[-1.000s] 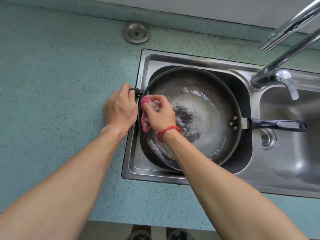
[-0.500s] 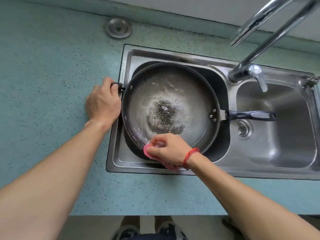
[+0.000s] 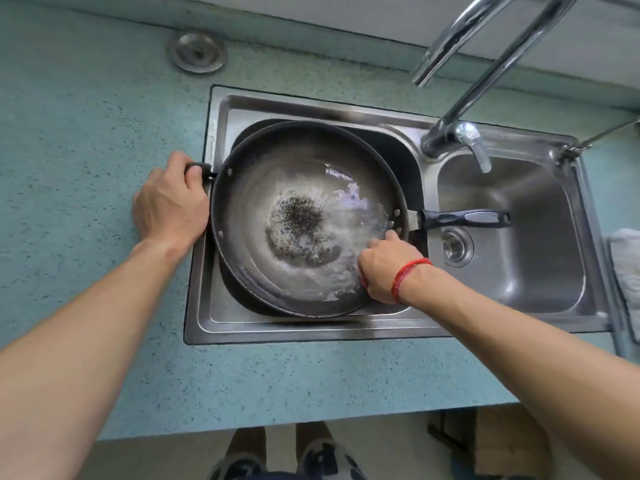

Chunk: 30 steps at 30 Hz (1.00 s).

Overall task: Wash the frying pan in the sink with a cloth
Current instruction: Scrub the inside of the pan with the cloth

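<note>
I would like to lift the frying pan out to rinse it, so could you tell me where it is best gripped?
Grip the long black handle, coming from the right over the right basin. It sticks out level and free past the frying pan rim. The left hand holds the small helper handle opposite, so two hands could share the load.

The pan (image 3: 273,188) was dark grey with a black speckled centre, the counter (image 3: 86,133) pale teal with dark flecks, the wristband (image 3: 407,277) red
</note>
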Available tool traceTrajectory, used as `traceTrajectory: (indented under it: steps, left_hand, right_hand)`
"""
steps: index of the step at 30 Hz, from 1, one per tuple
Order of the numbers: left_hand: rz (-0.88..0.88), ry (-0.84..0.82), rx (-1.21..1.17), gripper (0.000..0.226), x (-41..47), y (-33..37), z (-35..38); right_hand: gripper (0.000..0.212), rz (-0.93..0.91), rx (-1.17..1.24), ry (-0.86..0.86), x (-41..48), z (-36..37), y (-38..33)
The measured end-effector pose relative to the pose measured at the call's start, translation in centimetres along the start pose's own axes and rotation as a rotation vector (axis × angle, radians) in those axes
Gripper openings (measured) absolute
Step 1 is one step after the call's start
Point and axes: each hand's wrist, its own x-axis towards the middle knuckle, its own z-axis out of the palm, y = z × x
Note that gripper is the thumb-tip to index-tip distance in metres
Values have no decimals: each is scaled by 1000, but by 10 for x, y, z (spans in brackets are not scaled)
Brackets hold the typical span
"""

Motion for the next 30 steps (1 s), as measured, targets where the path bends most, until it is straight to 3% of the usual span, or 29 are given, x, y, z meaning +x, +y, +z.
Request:
traceTrajectory:
  steps: [8, 14, 17, 19, 26, 30]
  left_hand:
    - [11, 10, -18, 26, -2, 3, -1]
    - [9, 18, 9, 26, -2, 2, 0]
    - [13, 26, 18, 25, 0, 1, 2]
    - [13, 30, 21, 25, 0, 0, 3]
    - [2, 21, 22, 25, -1, 2, 0]
    - [10, 6, 23, 24, -2, 3, -1]
  right_hand:
    - [23, -51, 634, -23, -9, -23, -79]
    - [25, 25, 1048, 269, 31, -16, -122]
    - [23, 43, 1054, 444, 47, -11, -132]
    - [20, 60, 1044, 472, 51, -11, -132]
    - [27, -11, 944, 171, 19, -18, -103]
    - [34, 26, 584, -23, -1, -14, -74]
